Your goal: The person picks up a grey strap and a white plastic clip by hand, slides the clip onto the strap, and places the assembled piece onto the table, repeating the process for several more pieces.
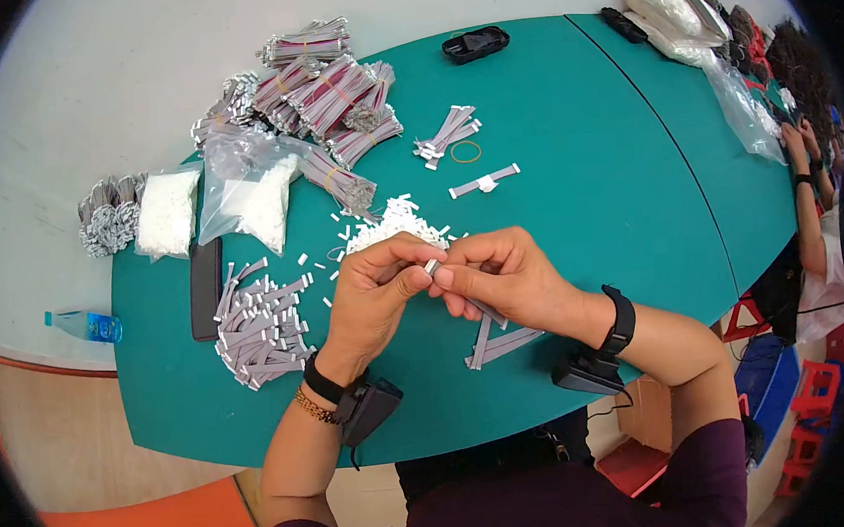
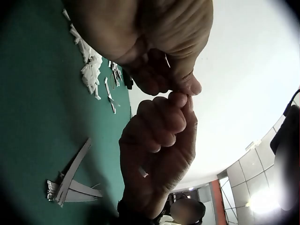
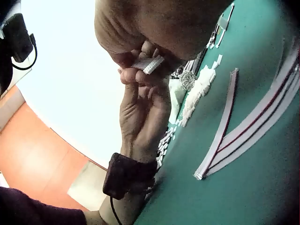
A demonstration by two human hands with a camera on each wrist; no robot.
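Both hands meet fingertip to fingertip above the table. My left hand (image 1: 364,301) pinches the end of a grey flat ribbon cable, where a small white connector (image 1: 431,267) shows between the thumbs. My right hand (image 1: 520,282) grips the same cable, its fingers curled over it. The cable's other end, a white plug (image 3: 153,66), sticks out below the right palm in the right wrist view. Under the right hand, several loose ribbon cables (image 1: 504,343) lie crossed on the table. Just beyond the fingertips is a heap of small white connector pieces (image 1: 395,224).
A pile of ribbon cables with white ends (image 1: 259,322) lies left, beside a dark flat case (image 1: 205,291). Tied cable bundles (image 1: 330,95) and bags of white parts (image 1: 168,213) stand behind. A bottle (image 1: 86,326) lies at the left edge. Another person's arm (image 1: 806,196) is far right.
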